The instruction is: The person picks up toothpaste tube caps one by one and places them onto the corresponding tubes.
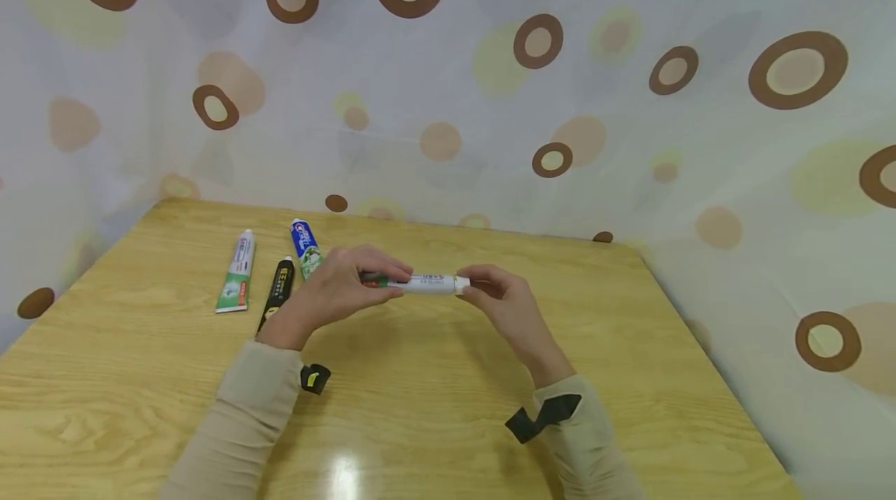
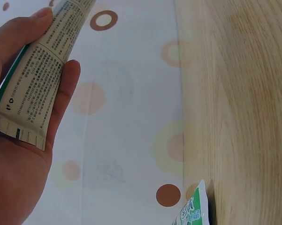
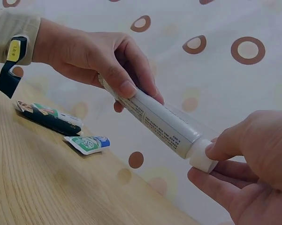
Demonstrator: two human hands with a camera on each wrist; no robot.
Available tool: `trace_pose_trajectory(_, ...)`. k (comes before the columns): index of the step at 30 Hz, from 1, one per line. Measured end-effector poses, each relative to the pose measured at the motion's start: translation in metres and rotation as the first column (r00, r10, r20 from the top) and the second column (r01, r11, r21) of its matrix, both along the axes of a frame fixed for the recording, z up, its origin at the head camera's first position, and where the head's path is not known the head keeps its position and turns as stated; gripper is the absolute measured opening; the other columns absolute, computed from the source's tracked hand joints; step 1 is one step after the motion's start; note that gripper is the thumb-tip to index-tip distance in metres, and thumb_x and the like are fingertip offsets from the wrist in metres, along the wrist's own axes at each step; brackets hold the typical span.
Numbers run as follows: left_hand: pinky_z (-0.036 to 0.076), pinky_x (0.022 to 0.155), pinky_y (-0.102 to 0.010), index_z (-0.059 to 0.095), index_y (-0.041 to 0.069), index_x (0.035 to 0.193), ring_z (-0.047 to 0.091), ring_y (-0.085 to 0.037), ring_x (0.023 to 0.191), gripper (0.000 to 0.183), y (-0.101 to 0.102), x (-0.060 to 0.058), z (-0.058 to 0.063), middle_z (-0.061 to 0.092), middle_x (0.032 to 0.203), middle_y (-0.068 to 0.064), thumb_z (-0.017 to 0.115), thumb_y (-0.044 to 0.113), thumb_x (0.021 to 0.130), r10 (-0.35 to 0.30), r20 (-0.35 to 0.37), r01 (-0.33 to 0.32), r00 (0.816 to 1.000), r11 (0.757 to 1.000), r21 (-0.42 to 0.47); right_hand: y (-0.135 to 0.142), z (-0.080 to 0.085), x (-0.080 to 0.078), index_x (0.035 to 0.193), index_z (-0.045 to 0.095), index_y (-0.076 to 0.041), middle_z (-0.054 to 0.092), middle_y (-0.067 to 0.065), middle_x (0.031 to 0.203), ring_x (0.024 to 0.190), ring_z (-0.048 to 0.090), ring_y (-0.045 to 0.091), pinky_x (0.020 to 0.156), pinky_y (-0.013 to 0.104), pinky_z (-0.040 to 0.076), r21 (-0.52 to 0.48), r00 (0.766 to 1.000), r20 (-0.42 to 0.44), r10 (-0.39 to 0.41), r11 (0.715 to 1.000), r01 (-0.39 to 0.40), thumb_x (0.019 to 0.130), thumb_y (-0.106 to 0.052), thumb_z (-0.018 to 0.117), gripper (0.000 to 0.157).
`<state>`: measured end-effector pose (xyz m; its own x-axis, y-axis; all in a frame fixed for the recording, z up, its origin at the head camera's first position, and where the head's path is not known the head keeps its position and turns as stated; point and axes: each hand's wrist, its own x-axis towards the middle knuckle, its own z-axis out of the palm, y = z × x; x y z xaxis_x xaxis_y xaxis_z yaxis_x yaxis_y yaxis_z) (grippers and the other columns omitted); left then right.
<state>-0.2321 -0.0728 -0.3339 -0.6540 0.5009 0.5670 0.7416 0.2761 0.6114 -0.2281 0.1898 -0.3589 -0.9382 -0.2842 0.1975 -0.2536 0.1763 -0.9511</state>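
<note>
A white and green toothpaste tube is held level above the table between both hands. My left hand grips its body toward the flat crimped end, thumb on one side and fingers on the other. In the left wrist view the printed back of the tube faces the camera. My right hand pinches the white cap between thumb and fingers at the tube's other end. Whether the cap is loose or tight, I cannot tell.
On the wooden table, left of the hands, lie a white and green tube, a black tube and a blue and green tube. A spotted cloth hangs behind the table and along its sides.
</note>
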Motion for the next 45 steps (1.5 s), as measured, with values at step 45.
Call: trace_pose_trajectory(45,0.043,0.05,-0.024,0.07,0.006,0.098,0.053,-0.012,0.066,0.025,0.002,0.013,0.015,0.068,0.098,-0.008,0.072,0.007,0.073,-0.018,-0.02,0.018,1.0,1.0,-0.025,-0.008,0.03,0.022,0.113,0.055,0.003,0.055,0.016,0.113,0.099,0.057,0.021,0.089,0.04,0.046,0.001,1.0,-0.026,0.002,1.0,-0.002,0.09,-0.011,0.054,0.027)
